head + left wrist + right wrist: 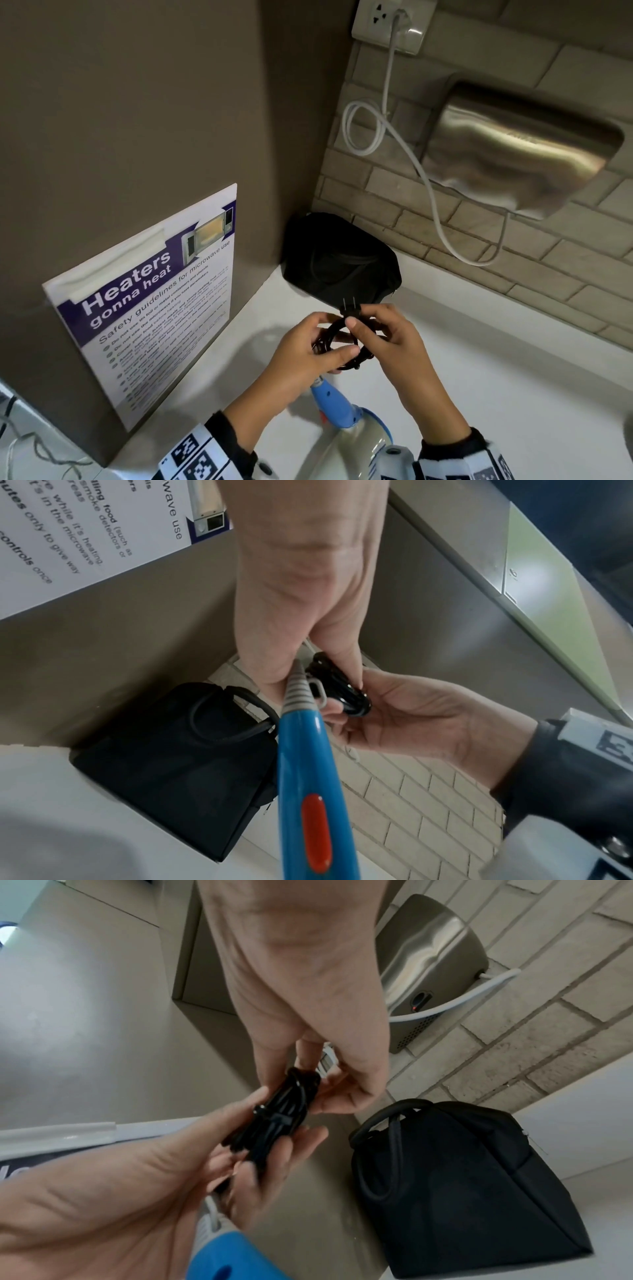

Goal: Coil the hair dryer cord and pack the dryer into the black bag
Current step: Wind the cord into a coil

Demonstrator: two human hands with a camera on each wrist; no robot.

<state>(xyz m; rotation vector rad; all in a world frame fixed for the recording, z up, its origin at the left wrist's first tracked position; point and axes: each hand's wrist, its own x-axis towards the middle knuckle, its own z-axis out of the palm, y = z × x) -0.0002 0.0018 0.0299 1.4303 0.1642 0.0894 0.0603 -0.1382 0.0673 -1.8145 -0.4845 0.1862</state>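
Both hands hold a tight coil of black cord (344,342) above the white counter. My left hand (334,337) grips the coil's left side; my right hand (366,334) pinches it near the plug (347,306), whose prongs point up. The wrist views show the cord bundle (277,1118) between the fingers of both hands (342,693). The hair dryer's blue handle (334,401) with its red switch (316,831) hangs just below the coil, and its cream body (359,448) is at the bottom edge. The black bag (339,260) stands in the corner just beyond the hands, handles (387,1123) up.
A steel hand dryer (524,147) hangs on the brick wall at right, its white cable (363,130) looping up to a socket (390,24). A brown panel with a microwave safety poster (150,298) closes off the left. The white counter (496,359) stretches right.
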